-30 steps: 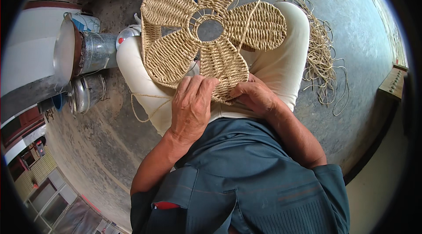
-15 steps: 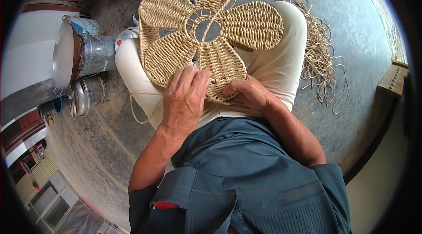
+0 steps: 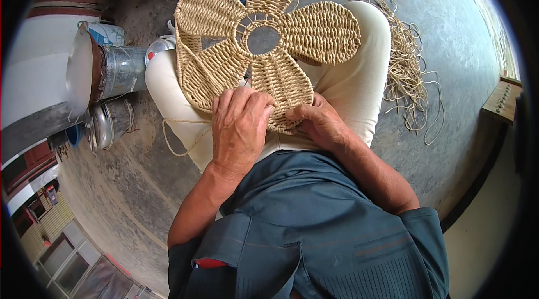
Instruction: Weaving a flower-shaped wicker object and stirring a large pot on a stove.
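A flower-shaped woven straw basket point(image 3: 321, 32) lies across my lap, its petals set round an open ring in the middle. My left hand point(image 3: 240, 128) is closed at the left edge of the bottom petal, its thumb and fingers pinched together. Straw cord point(image 3: 167, 136) loops out on the left and runs in under this hand; a strand also lies over the lower-left petal towards it. The exact pinch point is hidden by my fingers. My right hand point(image 3: 323, 122) grips the lower right rim of the bottom petal, thumb on top and fingers underneath.
A tangled heap of straw cord point(image 3: 403, 63) lies on the concrete floor to the right of my knee. Metal buckets and pots point(image 3: 120, 69) stand at the left. A wooden piece with a row of studs point(image 3: 501, 101) is at the far right.
The strand that ran across the ring from the top petal to my left hand has gone from there; one now lies over the lower-left petal. My left hand has shifted slightly right.
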`<state>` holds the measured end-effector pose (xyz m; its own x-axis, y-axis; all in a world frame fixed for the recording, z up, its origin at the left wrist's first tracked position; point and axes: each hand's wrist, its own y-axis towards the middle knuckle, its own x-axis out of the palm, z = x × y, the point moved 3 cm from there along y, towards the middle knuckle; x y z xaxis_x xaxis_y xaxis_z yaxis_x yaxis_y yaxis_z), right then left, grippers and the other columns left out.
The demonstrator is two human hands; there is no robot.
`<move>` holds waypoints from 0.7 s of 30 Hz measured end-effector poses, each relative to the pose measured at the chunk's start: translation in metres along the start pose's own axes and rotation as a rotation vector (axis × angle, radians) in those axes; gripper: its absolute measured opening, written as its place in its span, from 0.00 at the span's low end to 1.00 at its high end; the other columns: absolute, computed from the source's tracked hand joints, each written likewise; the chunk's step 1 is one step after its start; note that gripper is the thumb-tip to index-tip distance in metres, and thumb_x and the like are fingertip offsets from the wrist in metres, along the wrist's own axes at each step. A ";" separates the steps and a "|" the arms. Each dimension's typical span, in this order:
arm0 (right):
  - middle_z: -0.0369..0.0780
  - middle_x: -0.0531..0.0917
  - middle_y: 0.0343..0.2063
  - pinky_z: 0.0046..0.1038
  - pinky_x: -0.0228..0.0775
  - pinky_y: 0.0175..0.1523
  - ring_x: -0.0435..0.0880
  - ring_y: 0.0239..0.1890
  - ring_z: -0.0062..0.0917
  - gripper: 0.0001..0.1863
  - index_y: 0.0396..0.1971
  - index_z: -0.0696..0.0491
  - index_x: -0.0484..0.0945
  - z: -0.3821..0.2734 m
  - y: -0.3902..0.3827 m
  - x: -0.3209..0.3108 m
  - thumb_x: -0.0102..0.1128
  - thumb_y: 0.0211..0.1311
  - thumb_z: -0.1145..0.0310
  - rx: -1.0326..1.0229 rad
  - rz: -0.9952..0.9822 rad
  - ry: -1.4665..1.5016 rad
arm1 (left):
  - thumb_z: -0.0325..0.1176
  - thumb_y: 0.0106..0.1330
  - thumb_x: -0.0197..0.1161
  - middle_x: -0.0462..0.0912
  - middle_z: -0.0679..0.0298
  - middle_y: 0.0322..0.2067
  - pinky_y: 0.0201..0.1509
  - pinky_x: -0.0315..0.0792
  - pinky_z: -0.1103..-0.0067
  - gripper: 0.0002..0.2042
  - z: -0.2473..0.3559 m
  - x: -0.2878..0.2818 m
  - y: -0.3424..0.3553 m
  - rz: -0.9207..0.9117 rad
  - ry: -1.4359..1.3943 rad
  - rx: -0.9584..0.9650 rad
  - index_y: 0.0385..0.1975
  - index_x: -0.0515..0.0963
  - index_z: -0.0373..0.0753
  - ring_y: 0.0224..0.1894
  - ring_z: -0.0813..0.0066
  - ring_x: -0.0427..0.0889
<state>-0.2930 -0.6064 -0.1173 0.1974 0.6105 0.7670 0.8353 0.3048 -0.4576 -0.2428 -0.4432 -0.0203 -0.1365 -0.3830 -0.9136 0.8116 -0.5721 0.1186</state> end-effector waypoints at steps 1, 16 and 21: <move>0.41 0.86 0.53 0.33 0.80 0.63 0.87 0.53 0.27 0.26 0.63 0.61 0.73 0.002 0.000 -0.003 0.60 0.64 0.81 -0.012 0.015 0.009 | 0.30 0.66 0.71 0.80 0.67 0.40 0.54 0.69 0.65 0.06 0.001 0.001 0.000 0.007 -0.030 0.007 0.41 0.83 0.44 0.46 0.62 0.78; 0.39 0.86 0.51 0.27 0.80 0.59 0.87 0.49 0.22 0.27 0.62 0.60 0.75 -0.002 -0.002 0.001 0.62 0.60 0.83 -0.061 0.120 -0.005 | 0.27 0.66 0.69 0.82 0.66 0.37 0.54 0.70 0.65 0.06 0.005 0.011 -0.003 -0.012 -0.120 -0.043 0.40 0.85 0.43 0.44 0.62 0.80; 0.39 0.86 0.50 0.28 0.80 0.58 0.86 0.49 0.24 0.25 0.61 0.60 0.75 -0.008 -0.003 0.004 0.61 0.62 0.80 -0.025 0.096 0.016 | 0.25 0.65 0.69 0.82 0.66 0.38 0.53 0.71 0.65 0.07 0.003 0.013 -0.005 0.015 -0.170 -0.056 0.40 0.85 0.42 0.44 0.62 0.80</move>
<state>-0.2904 -0.6100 -0.1092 0.2849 0.6239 0.7278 0.8250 0.2270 -0.5176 -0.2503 -0.4470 -0.0315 -0.2148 -0.5107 -0.8325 0.8439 -0.5261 0.1050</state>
